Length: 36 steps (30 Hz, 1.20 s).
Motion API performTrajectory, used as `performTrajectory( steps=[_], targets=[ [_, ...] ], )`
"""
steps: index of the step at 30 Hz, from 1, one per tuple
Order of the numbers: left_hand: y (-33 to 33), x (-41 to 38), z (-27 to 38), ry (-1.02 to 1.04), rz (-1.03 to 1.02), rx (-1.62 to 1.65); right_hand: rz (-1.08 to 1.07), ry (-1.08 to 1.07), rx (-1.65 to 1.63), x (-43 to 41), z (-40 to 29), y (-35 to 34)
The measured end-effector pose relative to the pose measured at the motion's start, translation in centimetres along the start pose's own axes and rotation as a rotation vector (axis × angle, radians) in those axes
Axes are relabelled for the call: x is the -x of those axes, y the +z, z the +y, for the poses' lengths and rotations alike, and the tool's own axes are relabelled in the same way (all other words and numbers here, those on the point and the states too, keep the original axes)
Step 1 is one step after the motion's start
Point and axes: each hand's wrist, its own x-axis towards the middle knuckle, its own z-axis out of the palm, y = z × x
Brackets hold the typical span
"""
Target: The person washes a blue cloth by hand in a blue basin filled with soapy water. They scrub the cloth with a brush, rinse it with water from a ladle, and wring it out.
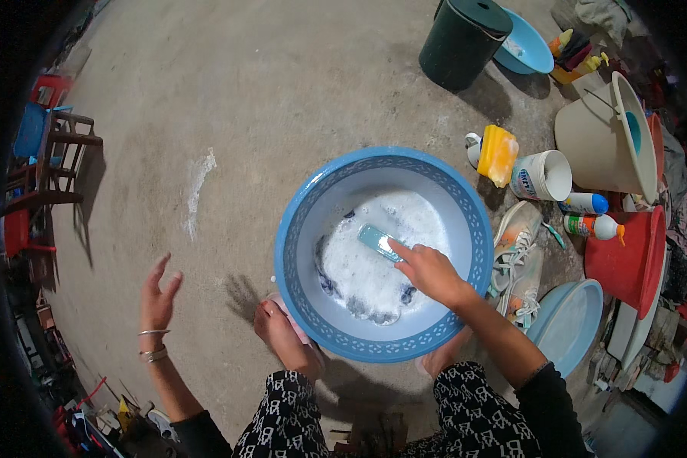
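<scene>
A blue plastic basin (289,229) stands on the floor between my feet, filled with white suds (372,275). Patches of dark, soaked cloth (326,283) show through the foam. My right hand (432,272) grips one end of a teal scrubbing brush (378,240) above the suds; its bristles are hidden from this angle. Off to the left, well away from the basin, my left hand (159,300) is raised over the floor with its fingers apart and nothing in it. Bracelets circle the left wrist.
Right of the basin are a pair of sneakers (518,246), a yellow soap block (498,154), a white tub (544,174), bottles (592,226), a red basin (621,257) and a light-blue basin (569,326). A dark green bucket (464,46) stands beyond. Wooden chairs (63,149) line the left.
</scene>
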Motion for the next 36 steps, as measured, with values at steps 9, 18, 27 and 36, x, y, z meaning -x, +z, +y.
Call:
performTrajectory(
  steps=[9,18,27,36],
  targets=[
    [2.8,0.6,2.6,-0.152,0.091,-0.719,-0.032,0.041,-0.002,0.4,-0.1,0.0],
    [5.1,0.8,8.8,-0.069,-0.172,1.199,-0.056,0.053,-0.023,0.3,-0.1,-0.2],
    [5.9,1.8,12.5,0.061,-0.449,1.875,-0.115,0.047,-0.033,0.9,0.0,-0.1],
    [6.3,1.7,12.0,0.042,-0.454,1.869,-0.12,0.045,-0.047,0.7,-0.3,0.1]
  ],
)
